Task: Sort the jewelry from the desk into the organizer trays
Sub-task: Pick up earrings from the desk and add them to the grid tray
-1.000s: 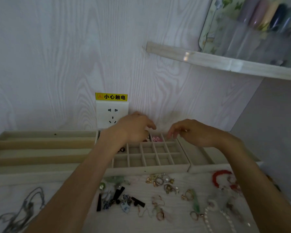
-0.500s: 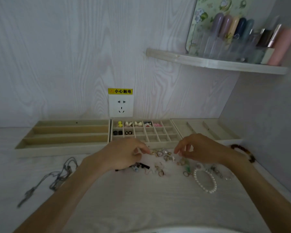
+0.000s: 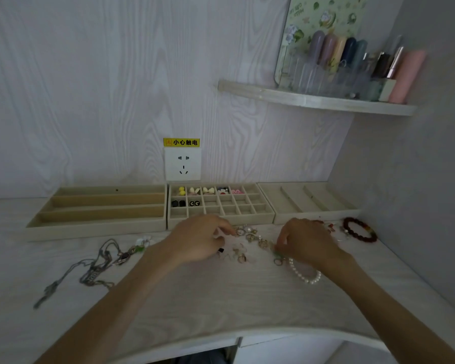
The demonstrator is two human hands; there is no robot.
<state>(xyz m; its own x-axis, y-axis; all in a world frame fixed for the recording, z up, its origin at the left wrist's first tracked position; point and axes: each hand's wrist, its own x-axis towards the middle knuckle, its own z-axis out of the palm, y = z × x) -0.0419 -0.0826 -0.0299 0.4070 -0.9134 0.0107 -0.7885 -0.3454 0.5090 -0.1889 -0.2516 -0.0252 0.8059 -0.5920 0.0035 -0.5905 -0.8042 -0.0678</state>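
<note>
Both forearms are showing bare all the way up, no sleeves coming into view. The left hand (image 3: 197, 239) and right hand (image 3: 306, 241) aren't wearing rings, watches or gloves.

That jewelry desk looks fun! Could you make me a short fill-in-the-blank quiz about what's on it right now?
1. The pearl bracelet lies on the desk beside the person's ____ hand.
2. Earrings already sit in the ____ of the three organizer trays.
3. The dark red bead bracelet lies in front of the ____ tray.
4. The silver chain necklaces lie on the desk in front of the ____ tray.

Missing words: right; middle; right; left
</note>
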